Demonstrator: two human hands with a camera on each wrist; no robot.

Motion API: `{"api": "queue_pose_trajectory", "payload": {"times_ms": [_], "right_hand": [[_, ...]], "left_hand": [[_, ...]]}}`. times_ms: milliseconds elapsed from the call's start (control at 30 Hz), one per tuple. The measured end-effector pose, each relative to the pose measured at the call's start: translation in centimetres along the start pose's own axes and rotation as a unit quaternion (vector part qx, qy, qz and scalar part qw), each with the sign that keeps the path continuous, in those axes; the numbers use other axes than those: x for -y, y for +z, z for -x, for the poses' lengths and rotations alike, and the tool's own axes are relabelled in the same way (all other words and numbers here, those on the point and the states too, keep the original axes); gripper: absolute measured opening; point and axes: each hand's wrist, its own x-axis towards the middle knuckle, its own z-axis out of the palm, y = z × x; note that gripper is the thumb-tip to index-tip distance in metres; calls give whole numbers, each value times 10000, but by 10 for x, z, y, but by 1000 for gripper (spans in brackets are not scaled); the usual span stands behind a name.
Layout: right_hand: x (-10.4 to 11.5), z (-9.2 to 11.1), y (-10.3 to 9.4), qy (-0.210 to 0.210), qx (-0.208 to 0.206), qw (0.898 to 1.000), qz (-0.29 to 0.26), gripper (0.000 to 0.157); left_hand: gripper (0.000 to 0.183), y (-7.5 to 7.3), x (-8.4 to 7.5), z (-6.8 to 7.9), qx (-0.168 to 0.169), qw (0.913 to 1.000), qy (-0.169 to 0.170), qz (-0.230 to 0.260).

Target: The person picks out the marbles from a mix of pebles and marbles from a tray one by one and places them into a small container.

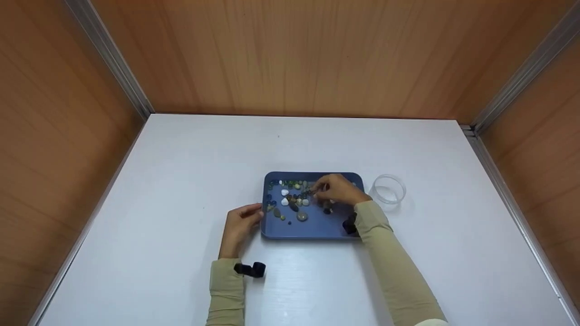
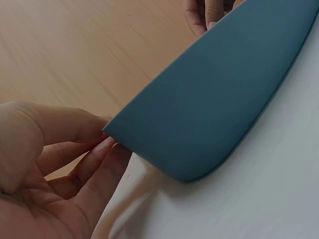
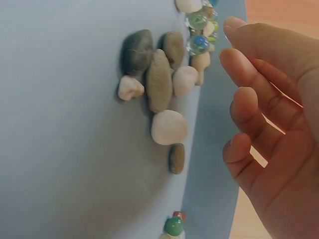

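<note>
A blue rectangular tray [image 1: 317, 230] lies on the table, holding many small stones and glass marbles, mostly in its left and back parts. At its left edge, my left hand [image 1: 240, 224] pinches the rim, with thumb and fingertips at the tray's wall [image 2: 209, 94] in the left wrist view. My right hand [image 1: 339, 189] hovers over the tray's back right part, fingers loosely bent. Nothing shows between them in the right wrist view. Near those fingers lie a marble with a blue core [image 3: 199, 44], a dark grey stone [image 3: 137, 52], a long tan stone [image 3: 159, 82] and a white stone [image 3: 169, 127].
A clear round container [image 1: 390, 175] stands on the white table [image 1: 149, 217] just right of the tray. Wood-patterned panels [image 1: 290, 59] rise at the back and on both sides. Each wrist carries a small black camera [image 1: 258, 270].
</note>
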Motion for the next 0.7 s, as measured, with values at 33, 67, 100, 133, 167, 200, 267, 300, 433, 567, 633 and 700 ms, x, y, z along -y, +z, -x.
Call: {"api": "queue_pose_trajectory", "payload": {"times_ms": [33,67,100,133,167,200,267,300,433,567,633,700], "right_hand": [[1,1,-1,-8,3,10000,-15,20],[1,3,-3,-19,2,10000,-19,20],[2,4,-4,-20,-4,10000,-25,20],[2,5,-6,-36,-17,10000,-35,21],[3,6,-7,-49,-40,10000,-35,20],[2,7,-9,-80,-68,9999,-27,20],[3,9,-12,-137,-137,9998,8,19],[3,10,-14,-175,-175,9997,39,18],[3,16,-22,-235,-317,9991,144,16],[2,23,-29,-257,-504,9982,198,14],[1,27,-33,-287,-596,9976,227,14],[-1,31,-36,-319,-663,9970,237,14]], "left_hand": [[30,0,0,0,12,10000,1,3],[30,0,0,0,15,10000,-12,8],[30,0,0,0,18,10000,-13,7],[30,0,0,0,17,10000,-22,6],[30,0,0,0,16,10000,-25,-5],[30,1,1,-1,16,10000,-33,-1],[30,1,1,-1,2,10000,-45,9],[30,1,1,-1,-1,10000,-28,26],[30,1,2,-1,-18,9999,24,106],[30,1,3,0,-11,9999,93,142],[30,1,3,-1,-3,9999,97,135],[30,1,3,-1,12,9999,76,137]]}}
